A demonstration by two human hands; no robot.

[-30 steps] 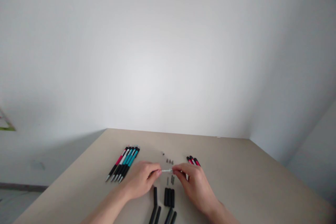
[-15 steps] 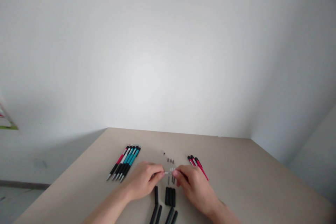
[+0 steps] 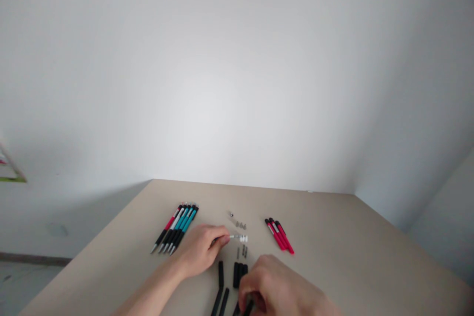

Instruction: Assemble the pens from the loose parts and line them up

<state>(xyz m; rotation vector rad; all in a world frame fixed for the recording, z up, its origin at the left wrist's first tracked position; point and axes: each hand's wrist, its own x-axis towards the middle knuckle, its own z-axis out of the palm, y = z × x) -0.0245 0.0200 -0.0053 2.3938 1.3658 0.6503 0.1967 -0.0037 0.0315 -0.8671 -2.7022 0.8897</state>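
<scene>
A pale wall [image 3: 222,84] rises behind our beige table [image 3: 322,252]. Beyond the short black tubes [image 3: 236,275], our left hand [image 3: 203,251] pinches a thin stick [image 3: 234,236] between thumb and fingers. Our right hand [image 3: 272,281] curls just right of those tubes, over a black rod [image 3: 249,308]; we cannot tell whether its hidden fingertips grip anything. Red pens [image 3: 278,235] lie beyond and right of the tubes.
</scene>
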